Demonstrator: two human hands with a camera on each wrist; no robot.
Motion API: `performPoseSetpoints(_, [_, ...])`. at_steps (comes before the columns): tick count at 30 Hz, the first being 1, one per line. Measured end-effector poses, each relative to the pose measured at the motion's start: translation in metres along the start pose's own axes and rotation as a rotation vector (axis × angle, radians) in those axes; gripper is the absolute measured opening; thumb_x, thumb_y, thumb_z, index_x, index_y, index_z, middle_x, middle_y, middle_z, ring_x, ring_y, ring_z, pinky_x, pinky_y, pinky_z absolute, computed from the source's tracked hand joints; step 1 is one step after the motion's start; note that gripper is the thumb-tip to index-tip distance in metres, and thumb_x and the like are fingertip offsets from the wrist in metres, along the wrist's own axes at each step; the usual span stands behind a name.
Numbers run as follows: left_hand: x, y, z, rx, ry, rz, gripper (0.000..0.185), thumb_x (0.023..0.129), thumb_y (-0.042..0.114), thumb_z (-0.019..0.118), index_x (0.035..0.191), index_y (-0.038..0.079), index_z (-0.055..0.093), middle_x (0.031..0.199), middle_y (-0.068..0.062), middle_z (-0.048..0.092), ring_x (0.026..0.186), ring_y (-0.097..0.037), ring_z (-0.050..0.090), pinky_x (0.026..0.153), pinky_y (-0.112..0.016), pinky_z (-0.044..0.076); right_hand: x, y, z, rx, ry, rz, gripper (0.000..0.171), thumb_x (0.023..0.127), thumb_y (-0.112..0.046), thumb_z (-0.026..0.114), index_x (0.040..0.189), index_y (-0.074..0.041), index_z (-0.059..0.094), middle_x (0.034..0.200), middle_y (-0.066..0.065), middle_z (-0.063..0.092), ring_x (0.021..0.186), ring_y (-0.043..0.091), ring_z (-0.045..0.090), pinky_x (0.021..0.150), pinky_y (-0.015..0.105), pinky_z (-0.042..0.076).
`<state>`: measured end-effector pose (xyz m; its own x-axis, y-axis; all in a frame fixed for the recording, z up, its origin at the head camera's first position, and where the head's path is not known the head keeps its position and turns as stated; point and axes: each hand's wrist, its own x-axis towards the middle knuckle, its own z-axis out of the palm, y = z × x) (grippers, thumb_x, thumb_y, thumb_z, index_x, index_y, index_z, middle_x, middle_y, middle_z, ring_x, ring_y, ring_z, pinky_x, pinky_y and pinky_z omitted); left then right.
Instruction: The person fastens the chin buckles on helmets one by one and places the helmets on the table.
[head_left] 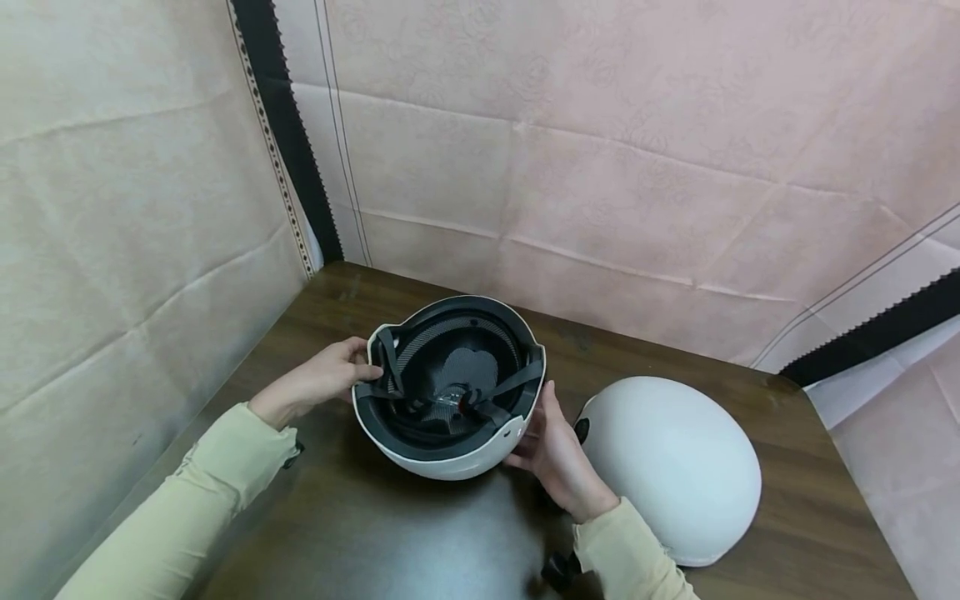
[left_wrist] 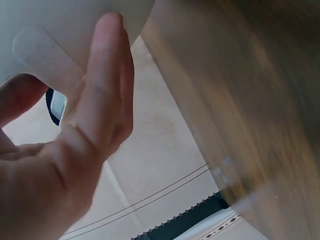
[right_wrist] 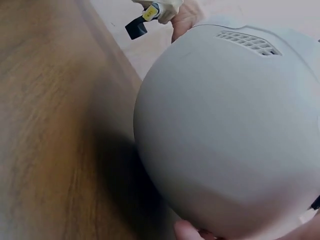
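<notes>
A white helmet (head_left: 459,367) is turned with its opening up, showing a black lining and dark straps (head_left: 517,379). My left hand (head_left: 321,382) grips its left rim, thumb over the edge and fingers against the outer shell. On the opposite side my right hand (head_left: 558,458) holds the shell, the thumb along its side and the other fingers partly hidden underneath. In the right wrist view the rounded shell (right_wrist: 225,125) shows a vent grille (right_wrist: 252,43), with a shadow on the wood beside it. The left wrist view has my fingers (left_wrist: 102,85) along the pale shell.
A second white helmet (head_left: 671,467) rests dome up on the brown wooden table (head_left: 360,533), close beside my right forearm. Pale cloth hangs (head_left: 600,183) rise behind the table and along its left side. Dark bands (head_left: 288,125) run down the cloth.
</notes>
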<state>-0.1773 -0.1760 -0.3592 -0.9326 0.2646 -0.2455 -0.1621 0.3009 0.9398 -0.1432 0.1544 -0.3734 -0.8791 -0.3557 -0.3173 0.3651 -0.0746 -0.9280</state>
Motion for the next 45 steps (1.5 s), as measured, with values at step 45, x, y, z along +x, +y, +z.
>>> performPoseSetpoints(45, [-0.001,0.010,0.005,0.193,0.037,-0.008,0.046,0.099,0.025,0.046,0.133,-0.006,0.038,0.111,-0.019,0.058,0.099,-0.028,0.059,0.084,-0.042,0.046,-0.005,-0.007,0.004,0.120,0.088,0.005,0.055,0.093,-0.057,0.044,0.123,-0.013,0.057,0.111,0.009,0.057,0.103,0.025,0.052,0.089,0.046,0.043])
